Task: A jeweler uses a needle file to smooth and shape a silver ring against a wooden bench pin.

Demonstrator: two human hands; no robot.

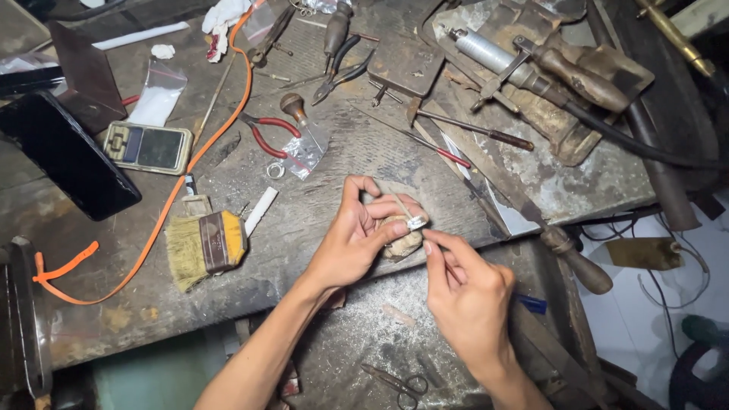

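Observation:
My left hand (355, 239) grips a small silver ring (416, 222), pressing it against a worn wooden bench peg (402, 243) at the front edge of the workbench (304, 220). My right hand (467, 292) is closed on a thin tool; most of it is hidden in the fingers, and its tip meets the ring. A slim rod or file (398, 200) rises from the ring past my left fingers.
A flat brush (205, 247), a small pocket scale (148, 146), a dark phone (64, 156), an orange strap (163, 220), red-handled pliers (267, 135), another ring (275, 169), files (474, 130) and a wooden-handled tool (577, 266) lie around. Scissors (399, 383) rest on the lower tray.

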